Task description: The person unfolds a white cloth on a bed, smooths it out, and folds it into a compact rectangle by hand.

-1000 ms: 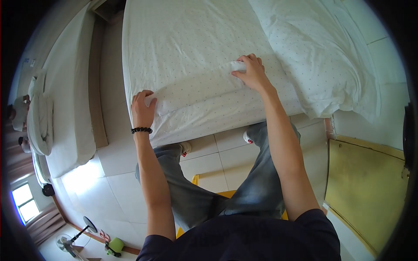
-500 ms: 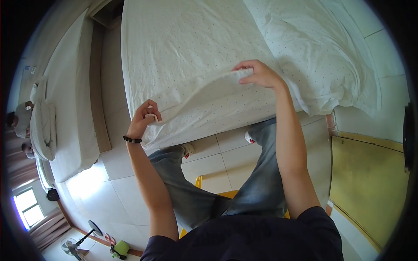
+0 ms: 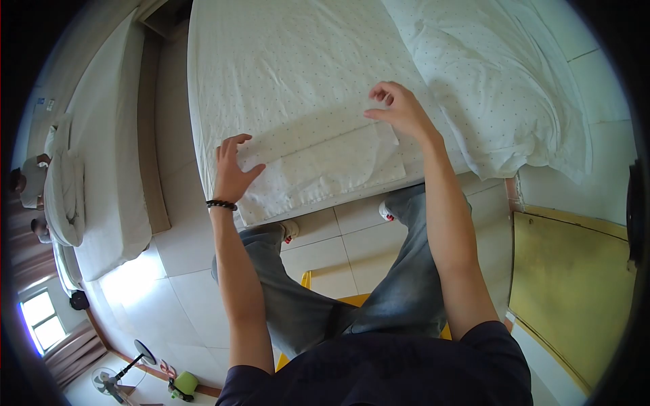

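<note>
A white dotted cloth (image 3: 325, 166) lies spread near the front edge of the bed, on a dotted white sheet (image 3: 291, 61) of matching pattern. My left hand (image 3: 233, 170) hovers by the cloth's left end, fingers and thumb apart and holding nothing. Above its right end is my right hand (image 3: 399, 111), also open, with bent fingers and a gap between them and the thumb. A white dotted pillow (image 3: 504, 101) rests at the right end of the bed, beyond my right hand.
I sit on a yellow seat (image 3: 352, 298) with my knees at the bedside. Another bed (image 3: 108, 155) stands at the left across a tiled floor. Other people (image 3: 30, 181) are at the far left. A fan (image 3: 105, 380) is at lower left, a yellowish panel (image 3: 575, 298) at right.
Both hands have let go of the cloth's edge, which was raised between them and now lies flat. My left hand moved up and slightly right; my right hand rose a little.
</note>
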`<action>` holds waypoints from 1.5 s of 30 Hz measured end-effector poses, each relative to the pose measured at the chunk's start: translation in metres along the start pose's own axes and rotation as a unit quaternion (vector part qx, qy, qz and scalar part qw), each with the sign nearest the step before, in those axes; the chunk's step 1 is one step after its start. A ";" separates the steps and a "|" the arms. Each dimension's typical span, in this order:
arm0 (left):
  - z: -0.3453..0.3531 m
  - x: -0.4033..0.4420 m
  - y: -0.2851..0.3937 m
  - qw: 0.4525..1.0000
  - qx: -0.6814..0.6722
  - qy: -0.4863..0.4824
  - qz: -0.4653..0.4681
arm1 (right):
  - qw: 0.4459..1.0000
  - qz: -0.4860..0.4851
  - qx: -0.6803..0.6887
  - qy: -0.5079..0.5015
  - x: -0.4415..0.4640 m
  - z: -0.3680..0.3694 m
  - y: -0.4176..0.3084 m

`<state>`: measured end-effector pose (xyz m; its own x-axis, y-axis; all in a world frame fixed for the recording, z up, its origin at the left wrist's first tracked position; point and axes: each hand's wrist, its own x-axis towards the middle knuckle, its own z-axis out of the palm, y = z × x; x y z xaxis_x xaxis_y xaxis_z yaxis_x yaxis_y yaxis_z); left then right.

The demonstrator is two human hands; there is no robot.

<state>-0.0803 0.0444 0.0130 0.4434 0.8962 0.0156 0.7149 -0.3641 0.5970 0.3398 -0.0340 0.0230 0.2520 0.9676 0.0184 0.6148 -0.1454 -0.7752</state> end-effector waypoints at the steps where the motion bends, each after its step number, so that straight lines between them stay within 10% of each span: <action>1: 0.004 0.000 0.004 0.998 0.060 0.006 0.020 | 0.997 0.037 0.003 -0.071 0.000 -0.002 -0.001; 7: 0.007 0.001 -0.002 0.991 0.127 0.017 0.034 | 0.984 0.005 -0.170 -0.053 -0.011 0.013 0.007; 18: -0.002 0.004 -0.035 0.970 0.162 0.175 -0.038 | 0.991 0.078 -0.080 -0.075 -0.006 0.015 -0.008; 23: -0.012 0.001 -0.035 0.977 0.070 0.133 -0.150 | 0.990 0.066 -0.108 -0.056 -0.006 0.014 0.006; 27: -0.010 0.011 -0.025 0.944 -0.223 0.161 -0.182 | 0.968 0.242 0.029 -0.065 0.004 0.004 0.001; 38: -0.009 0.018 -0.038 0.866 -0.414 0.225 -0.165 | 0.983 0.147 0.110 -0.014 0.009 0.002 0.006; 42: -0.002 0.020 -0.055 0.837 -0.477 0.226 -0.145 | 0.910 0.139 0.391 0.025 0.009 0.006 -0.007; 45: -0.003 0.019 -0.033 0.833 -0.477 0.227 -0.163 | 0.959 0.100 0.255 0.076 0.004 0.013 -0.010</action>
<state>-0.0968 0.0745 -0.0041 -0.0958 0.9905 -0.0990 -0.0935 0.0901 0.9915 0.3248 -0.0258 0.0230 0.4573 0.8835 -0.1013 0.1075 -0.1680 -0.9799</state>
